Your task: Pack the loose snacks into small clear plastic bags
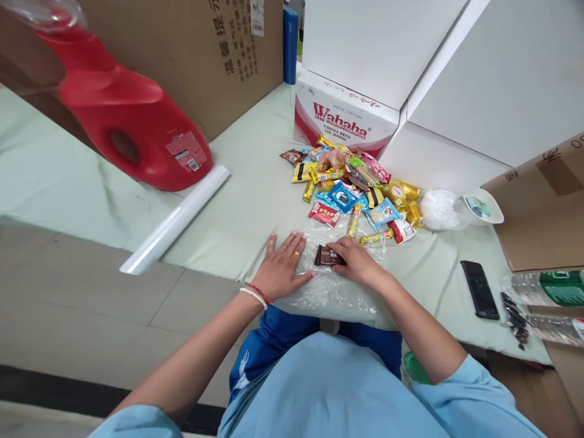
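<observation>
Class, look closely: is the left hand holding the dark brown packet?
No: the right hand holds the dark brown packet, while the left hand lies spread beside it.

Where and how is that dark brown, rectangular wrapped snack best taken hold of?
Probably by its long edges, from the right and above. The dark brown, rectangular wrapped snack lies flat and narrow on clear plastic film, its right end under the right hand.

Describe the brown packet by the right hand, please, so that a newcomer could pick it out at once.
Find the white-and-red Wahaha box, then come forward past the heap of snacks to the clear plastic. There, between the left hand and right hand, lies the dark brown packet, the only one with fingers on it.
</observation>
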Demonstrator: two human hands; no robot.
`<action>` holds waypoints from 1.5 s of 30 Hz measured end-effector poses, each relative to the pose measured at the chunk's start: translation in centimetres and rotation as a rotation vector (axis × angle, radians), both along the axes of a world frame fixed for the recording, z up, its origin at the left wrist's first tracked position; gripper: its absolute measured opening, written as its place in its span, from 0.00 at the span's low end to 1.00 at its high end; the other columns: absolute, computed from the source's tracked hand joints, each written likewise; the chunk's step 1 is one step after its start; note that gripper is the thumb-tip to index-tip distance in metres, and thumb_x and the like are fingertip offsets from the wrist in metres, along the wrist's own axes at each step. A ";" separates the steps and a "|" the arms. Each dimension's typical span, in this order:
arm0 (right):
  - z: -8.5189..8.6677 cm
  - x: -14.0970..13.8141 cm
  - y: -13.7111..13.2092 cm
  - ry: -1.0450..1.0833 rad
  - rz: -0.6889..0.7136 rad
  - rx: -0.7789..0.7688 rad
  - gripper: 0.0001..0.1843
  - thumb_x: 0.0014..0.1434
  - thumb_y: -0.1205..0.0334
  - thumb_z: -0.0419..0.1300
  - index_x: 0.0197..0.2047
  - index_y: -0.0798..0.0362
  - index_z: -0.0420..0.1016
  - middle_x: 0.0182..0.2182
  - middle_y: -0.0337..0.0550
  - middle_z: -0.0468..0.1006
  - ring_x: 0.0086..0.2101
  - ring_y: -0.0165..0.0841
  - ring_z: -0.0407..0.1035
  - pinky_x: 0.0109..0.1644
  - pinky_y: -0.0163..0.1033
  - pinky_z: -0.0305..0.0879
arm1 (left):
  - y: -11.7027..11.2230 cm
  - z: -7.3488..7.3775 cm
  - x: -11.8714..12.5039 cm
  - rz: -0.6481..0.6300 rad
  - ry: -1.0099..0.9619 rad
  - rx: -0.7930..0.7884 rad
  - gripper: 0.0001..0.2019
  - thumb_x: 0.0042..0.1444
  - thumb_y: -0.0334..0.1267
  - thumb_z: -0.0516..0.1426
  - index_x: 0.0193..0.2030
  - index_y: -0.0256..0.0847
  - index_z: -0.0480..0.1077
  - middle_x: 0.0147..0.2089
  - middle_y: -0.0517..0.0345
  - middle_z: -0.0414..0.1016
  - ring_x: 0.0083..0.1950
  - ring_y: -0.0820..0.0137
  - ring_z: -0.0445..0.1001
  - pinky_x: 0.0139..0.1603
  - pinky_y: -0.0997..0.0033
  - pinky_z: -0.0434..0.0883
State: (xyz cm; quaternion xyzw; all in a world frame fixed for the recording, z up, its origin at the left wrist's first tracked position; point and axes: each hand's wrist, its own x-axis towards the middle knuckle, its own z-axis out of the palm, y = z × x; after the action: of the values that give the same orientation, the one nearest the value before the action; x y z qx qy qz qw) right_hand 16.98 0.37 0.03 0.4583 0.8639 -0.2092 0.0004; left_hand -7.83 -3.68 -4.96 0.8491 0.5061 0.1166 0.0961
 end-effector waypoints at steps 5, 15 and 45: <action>-0.8 1.0 -0.1 0.063 0.035 0.007 0.33 0.60 0.64 0.67 0.68 0.54 0.69 0.53 0.54 0.73 0.52 0.46 0.65 0.60 0.50 0.63 | 0.0 -0.1 0.2 0.067 -0.009 0.030 0.33 0.71 0.53 0.46 0.77 0.37 0.52 0.77 0.36 0.55 0.78 0.50 0.54 0.76 0.32 0.42; -0.2 2.5 -1.6 0.230 -0.007 0.119 0.37 0.63 0.53 0.67 0.72 0.46 0.62 0.61 0.56 0.68 0.60 0.50 0.62 0.64 0.59 0.63 | -0.3 -1.0 -0.5 0.091 -0.140 0.182 0.26 0.68 0.42 0.53 0.72 0.41 0.62 0.73 0.39 0.64 0.77 0.51 0.57 0.76 0.35 0.47; -0.4 8.2 0.7 0.767 -0.628 -0.585 0.29 0.49 0.33 0.69 0.31 0.53 0.73 0.24 0.35 0.71 0.21 0.26 0.59 0.23 0.33 0.54 | -0.1 0.2 -1.0 -0.016 -0.494 -0.197 0.12 0.69 0.42 0.50 0.41 0.45 0.74 0.55 0.51 0.82 0.69 0.58 0.70 0.74 0.41 0.56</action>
State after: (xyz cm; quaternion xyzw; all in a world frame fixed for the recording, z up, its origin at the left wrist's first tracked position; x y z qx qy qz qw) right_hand 25.19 1.03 -0.39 0.5649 0.5310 -0.5807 -0.2483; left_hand -8.80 -3.73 -4.73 0.7856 0.4694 0.2695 0.2999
